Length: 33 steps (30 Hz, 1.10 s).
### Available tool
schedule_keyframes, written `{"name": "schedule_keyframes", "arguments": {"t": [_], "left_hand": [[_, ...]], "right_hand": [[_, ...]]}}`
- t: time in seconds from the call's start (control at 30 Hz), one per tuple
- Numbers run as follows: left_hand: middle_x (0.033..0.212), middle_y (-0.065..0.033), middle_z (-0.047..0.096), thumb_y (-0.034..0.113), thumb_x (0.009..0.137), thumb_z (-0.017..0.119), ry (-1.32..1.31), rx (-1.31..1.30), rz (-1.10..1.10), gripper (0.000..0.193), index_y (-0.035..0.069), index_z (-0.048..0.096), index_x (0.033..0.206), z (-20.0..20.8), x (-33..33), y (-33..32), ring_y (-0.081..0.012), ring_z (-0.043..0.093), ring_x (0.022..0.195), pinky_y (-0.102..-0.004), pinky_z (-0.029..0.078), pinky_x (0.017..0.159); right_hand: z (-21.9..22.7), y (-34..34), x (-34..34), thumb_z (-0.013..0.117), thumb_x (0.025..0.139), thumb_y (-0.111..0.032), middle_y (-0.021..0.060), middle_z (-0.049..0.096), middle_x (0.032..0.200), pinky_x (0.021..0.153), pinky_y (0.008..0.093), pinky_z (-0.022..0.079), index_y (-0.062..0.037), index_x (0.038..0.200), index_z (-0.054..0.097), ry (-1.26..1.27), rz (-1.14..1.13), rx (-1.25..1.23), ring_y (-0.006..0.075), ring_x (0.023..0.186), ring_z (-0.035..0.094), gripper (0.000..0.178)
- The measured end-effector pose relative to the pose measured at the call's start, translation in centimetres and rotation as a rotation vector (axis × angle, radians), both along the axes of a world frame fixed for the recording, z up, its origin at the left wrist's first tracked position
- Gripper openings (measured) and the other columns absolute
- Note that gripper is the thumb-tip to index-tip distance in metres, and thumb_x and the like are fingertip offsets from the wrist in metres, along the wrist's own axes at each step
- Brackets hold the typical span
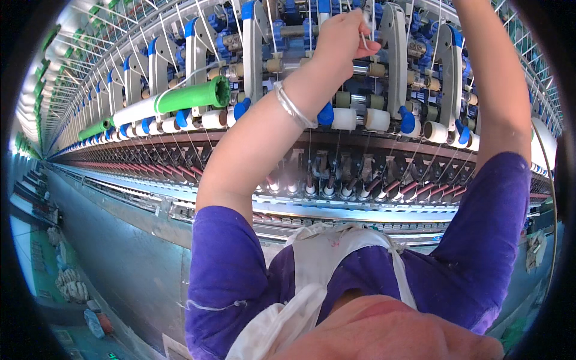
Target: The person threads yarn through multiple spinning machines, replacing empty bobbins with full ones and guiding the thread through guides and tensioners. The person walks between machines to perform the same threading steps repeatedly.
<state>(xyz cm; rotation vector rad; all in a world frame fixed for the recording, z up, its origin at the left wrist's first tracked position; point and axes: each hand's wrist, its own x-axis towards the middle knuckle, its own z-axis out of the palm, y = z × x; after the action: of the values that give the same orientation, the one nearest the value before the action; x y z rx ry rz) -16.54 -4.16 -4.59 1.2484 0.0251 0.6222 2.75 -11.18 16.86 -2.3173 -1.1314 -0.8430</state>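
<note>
My left hand (345, 35) is raised over the drafting rollers of a spinning frame, with its fingers closed on a thin white strand of roving (363, 41). The strand hangs beside the fingertips, close to a grey pressure arm (393, 60). A bangle circles the left wrist. My right forearm (501, 78) reaches up past the top edge, so the right hand lies outside the picture. Left of my left forearm, a green bobbin (189, 98) with white roving wound on part of it lies across the front of the machine.
Grey pressure arms with blue tips line the frame, with white rollers (344, 119) below them. Lower down runs a row of spindles (330, 189). Metal panels (132, 234) extend along the left. A whitish bundle (72, 285) lies on the floor at lower left.
</note>
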Motion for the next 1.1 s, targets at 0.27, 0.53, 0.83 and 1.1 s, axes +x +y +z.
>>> {"name": "schedule_keyframes", "arguments": {"t": [0.27, 0.53, 0.83, 1.1], "left_hand": [[0.077, -0.0054, 0.064, 0.023, 0.091, 0.056, 0.249, 0.579, -0.012, 0.021, 0.006, 0.068, 0.096, -1.4, 1.5, 1.1, -0.0103, 0.053, 0.061, -0.0242, 0.046, 0.056], [0.094, -0.0085, 0.068, 0.036, 0.081, 0.072, 0.155, 0.866, 0.078, 0.035, 0.007, 0.072, 0.101, -1.3, 5.1, 2.2, -0.0174, 0.061, 0.090, -0.0354, 0.048, 0.077], [0.085, -0.0088, 0.069, 0.010, 0.077, 0.062, 0.220, 2.372, 0.530, 0.010, 0.009, 0.072, 0.080, -3.4, 5.3, 2.6, -0.0247, 0.067, 0.089, -0.0358, 0.052, 0.074], [0.083, -0.0083, 0.061, 0.015, 0.078, 0.065, -0.149, 1.702, 0.026, 0.010, 0.006, 0.067, 0.075, -4.7, -7.2, -1.7, -0.0275, 0.060, 0.082, -0.0401, 0.050, 0.073]], "right_hand": [[-15.5, -1.9, -3.6, 0.066, 0.085, -0.025, 0.0046, 0.065, 0.067, 0.057, 0.0253, 0.048, -0.0015, 0.082, 0.070, 0.686, 0.539, -0.119, 0.0119, 0.062, 0.059, 0.024], [-15.6, -4.1, -3.9, 0.070, 0.080, -0.026, 0.0109, 0.065, 0.065, 0.058, 0.0324, 0.048, -0.0037, 0.075, 0.070, 0.295, 0.397, -0.131, 0.0187, 0.061, 0.062, 0.023], [-17.4, 0.2, -5.6, 0.063, 0.075, -0.022, 0.0081, 0.071, 0.086, 0.079, 0.0442, 0.045, -0.0108, 0.083, 0.074, -0.541, -0.119, -0.724, 0.0243, 0.085, 0.067, 0.017], [-19.8, 2.8, -5.3, 0.063, 0.077, -0.016, 0.0082, 0.072, 0.095, 0.079, 0.0407, 0.046, -0.0096, 0.092, 0.074, -0.223, -0.239, -0.821, 0.0253, 0.092, 0.067, 0.019]]}}
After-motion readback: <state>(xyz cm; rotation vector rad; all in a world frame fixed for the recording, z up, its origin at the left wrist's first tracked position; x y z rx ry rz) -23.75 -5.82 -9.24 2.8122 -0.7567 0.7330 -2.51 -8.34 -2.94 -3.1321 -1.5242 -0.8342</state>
